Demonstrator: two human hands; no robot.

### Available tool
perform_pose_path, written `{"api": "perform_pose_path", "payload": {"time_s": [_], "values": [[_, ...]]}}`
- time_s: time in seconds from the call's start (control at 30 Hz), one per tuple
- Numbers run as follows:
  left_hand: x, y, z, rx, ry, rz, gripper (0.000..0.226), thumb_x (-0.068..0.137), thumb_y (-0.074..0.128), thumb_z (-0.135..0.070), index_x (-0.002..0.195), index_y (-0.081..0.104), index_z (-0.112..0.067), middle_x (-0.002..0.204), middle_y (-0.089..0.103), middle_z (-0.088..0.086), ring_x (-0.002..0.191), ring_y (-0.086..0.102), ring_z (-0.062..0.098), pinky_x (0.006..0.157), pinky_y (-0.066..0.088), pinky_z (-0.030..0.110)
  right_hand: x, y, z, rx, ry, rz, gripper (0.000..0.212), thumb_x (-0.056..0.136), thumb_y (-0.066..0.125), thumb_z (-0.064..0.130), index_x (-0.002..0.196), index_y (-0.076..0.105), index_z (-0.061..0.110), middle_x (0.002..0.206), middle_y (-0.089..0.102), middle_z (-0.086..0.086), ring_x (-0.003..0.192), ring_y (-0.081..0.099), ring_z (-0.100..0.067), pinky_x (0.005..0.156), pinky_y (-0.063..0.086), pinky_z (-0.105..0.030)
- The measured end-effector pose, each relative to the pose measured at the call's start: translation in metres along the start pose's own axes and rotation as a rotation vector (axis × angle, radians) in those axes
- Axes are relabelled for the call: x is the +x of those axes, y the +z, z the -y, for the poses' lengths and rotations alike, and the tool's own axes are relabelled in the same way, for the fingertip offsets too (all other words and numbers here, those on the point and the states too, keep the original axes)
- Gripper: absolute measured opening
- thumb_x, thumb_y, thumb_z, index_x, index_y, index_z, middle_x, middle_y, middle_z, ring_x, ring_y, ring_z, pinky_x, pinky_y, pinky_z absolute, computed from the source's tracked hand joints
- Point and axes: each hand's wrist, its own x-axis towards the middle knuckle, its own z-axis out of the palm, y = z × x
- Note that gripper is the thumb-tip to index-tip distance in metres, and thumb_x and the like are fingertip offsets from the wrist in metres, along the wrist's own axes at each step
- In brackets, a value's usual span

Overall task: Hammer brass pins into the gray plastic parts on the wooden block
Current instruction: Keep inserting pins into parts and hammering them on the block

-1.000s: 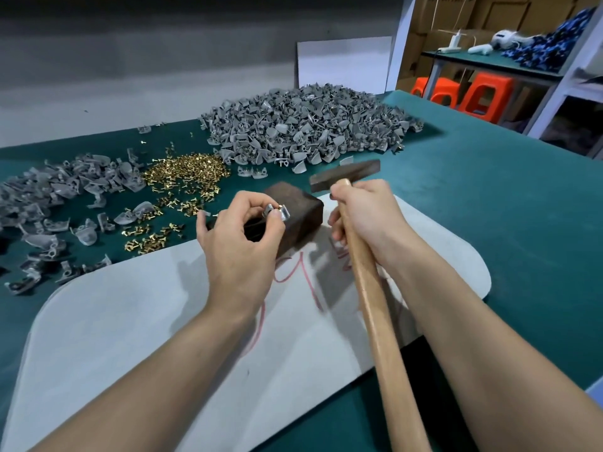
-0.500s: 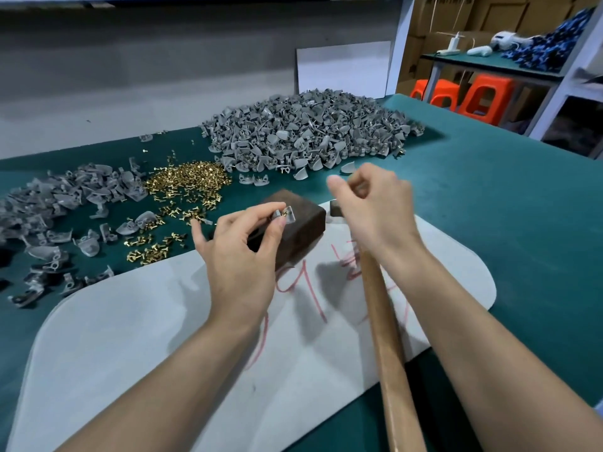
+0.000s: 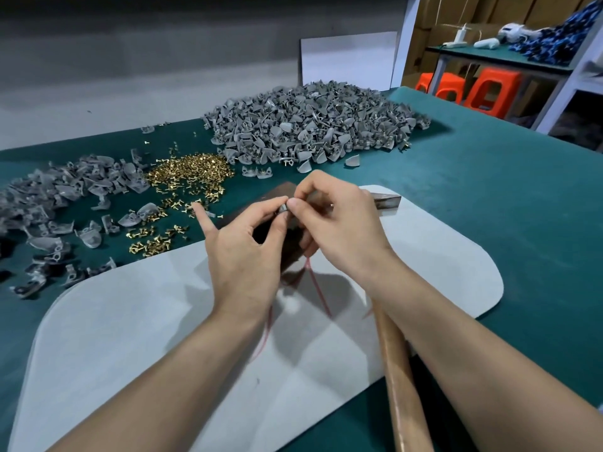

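Far left: loose heap of gray parts [image 3: 65, 197] on the green worktop [image 3: 489, 197], running off the frame edge. Likely stock waiting for pins, though at this size I cannot tell.

Next along: a scatter of brass pins [image 3: 189, 174], plenty of them. Behind, a much larger heap of gray pieces [image 3: 310, 125] with brass glints here and there. This is probably the finished lot.

Centre, over the white mat [image 3: 146, 337]: left hand [image 3: 248, 246] is closed in a pinch, thumb and fingertips gripping 1 gray part [image 3: 283, 208] held at the top of the wooden block [image 3: 284, 188]. 1 finger sticks out toward the pins.

Right hand [image 3: 339, 223] meets it, thumb and forefinger pinched onto the same part. Hammer [image 3: 386, 201] is not raised. Its head pokes out beyond the right hand and the handle runs back under the forearm.

Progress, as I judge it: well into a long batch, and this piece is being set up, not yet struck. Many pins and parts are left.

Hard to make out:
- The block is mostly covered by both hands.
- Whether a pin is seated in the held part is too small to tell.
- Whether the right hand's lower fingers hold the hammer is hidden.
- The red marks on the mat are partly covered.
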Motion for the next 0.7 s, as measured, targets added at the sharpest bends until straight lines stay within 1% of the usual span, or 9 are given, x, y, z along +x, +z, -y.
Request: {"api": "perform_pose_path", "payload": {"time_s": [0.07, 0.13, 0.27, 0.37, 0.47, 0.53, 0.6, 0.63, 0.7], "values": [[0.000, 0.001, 0.001, 0.003, 0.014, 0.004, 0.023, 0.089, 0.066, -0.014, 0.090, 0.070, -0.036, 0.084, 0.065, -0.034, 0.082, 0.065, -0.008, 0.111, -0.018, 0.012, 0.000, 0.003, 0.001, -0.145, -0.054, -0.016, 0.010, 0.090, 0.061, 0.012, 0.080, 0.059, 0.013, 0.058, 0.063, -0.001, 0.044, 0.062, -0.018, 0.050, 0.055, -0.036], [0.000, 0.001, 0.002, -0.010, 0.027, 0.013, 0.025, 0.087, 0.066, -0.014, 0.089, 0.068, -0.038, 0.082, 0.064, -0.036, 0.083, 0.066, -0.007, 0.110, -0.019, 0.012, -0.001, 0.004, 0.002, -0.231, -0.053, -0.034, 0.009, 0.091, 0.060, 0.014, 0.081, 0.061, 0.014, 0.065, 0.067, -0.004, 0.052, 0.063, -0.016, 0.056, 0.051, -0.026], [0.000, 0.002, 0.004, -0.003, 0.078, 0.008, 0.020, 0.087, 0.065, -0.016, 0.092, 0.071, -0.034, 0.082, 0.065, -0.034, 0.079, 0.067, -0.006, 0.112, -0.018, 0.015, -0.003, 0.008, 0.004, -0.444, -0.067, -0.069, 0.011, 0.094, 0.055, 0.018, 0.091, 0.064, 0.012, 0.081, 0.068, -0.005, 0.065, 0.047, -0.015, 0.059, 0.028, -0.015], [-0.001, 0.003, 0.004, -0.057, 0.021, 0.005, 0.022, 0.087, 0.066, -0.014, 0.090, 0.072, -0.035, 0.084, 0.069, -0.031, 0.080, 0.067, -0.004, 0.113, -0.017, 0.016, -0.003, 0.009, 0.005, -0.371, -0.055, -0.059, 0.011, 0.094, 0.054, 0.014, 0.090, 0.063, 0.011, 0.077, 0.065, -0.004, 0.059, 0.046, -0.010, 0.056, 0.030, -0.013], [0.000, 0.002, 0.004, -0.097, -0.044, -0.004, 0.026, 0.089, 0.066, -0.015, 0.091, 0.068, -0.040, 0.085, 0.068, -0.032, 0.085, 0.067, -0.005, 0.112, -0.014, 0.012, -0.004, 0.008, 0.007, -0.256, -0.045, -0.050, 0.009, 0.093, 0.057, 0.012, 0.084, 0.060, 0.012, 0.066, 0.061, -0.001, 0.048, 0.051, 0.002, 0.048, 0.032, -0.003], [0.000, 0.001, 0.004, -0.077, -0.038, -0.002, 0.024, 0.090, 0.064, -0.016, 0.096, 0.067, -0.039, 0.089, 0.065, -0.033, 0.088, 0.065, -0.009, 0.112, -0.011, 0.009, -0.003, 0.006, 0.007, -0.198, -0.060, -0.047, 0.008, 0.092, 0.058, 0.011, 0.084, 0.061, 0.011, 0.064, 0.061, 0.000, 0.050, 0.054, -0.001, 0.048, 0.035, -0.004], [0.001, 0.000, 0.004, -0.083, -0.023, 0.012, 0.022, 0.092, 0.062, -0.017, 0.098, 0.066, -0.038, 0.091, 0.064, -0.032, 0.089, 0.063, -0.011, 0.113, -0.009, 0.009, -0.001, 0.002, 0.006, -0.183, -0.088, -0.055, 0.006, 0.091, 0.060, 0.011, 0.086, 0.063, 0.011, 0.068, 0.061, 0.002, 0.057, 0.056, -0.009, 0.059, 0.045, -0.017], [0.001, 0.000, 0.003, -0.092, -0.015, 0.022, 0.022, 0.093, 0.061, -0.018, 0.098, 0.066, -0.038, 0.092, 0.065, -0.031, 0.088, 0.063, -0.012, 0.115, -0.008, 0.013, 0.001, 0.000, 0.006, -0.204, -0.111, -0.062, 0.005, 0.089, 0.062, 0.012, 0.086, 0.065, 0.011, 0.073, 0.060, 0.002, 0.063, 0.056, -0.013, 0.064, 0.045, -0.021], [0.002, -0.002, 0.002, -0.119, -0.011, 0.052, 0.019, 0.092, 0.058, -0.023, 0.096, 0.064, -0.041, 0.091, 0.067, -0.028, 0.087, 0.064, -0.009, 0.121, -0.003, 0.029, 0.003, -0.004, 0.005, -0.209, -0.146, -0.062, 0.004, 0.088, 0.064, 0.012, 0.085, 0.066, 0.012, 0.086, 0.057, -0.001, 0.073, 0.055, -0.013, 0.070, 0.044, -0.020]]}}
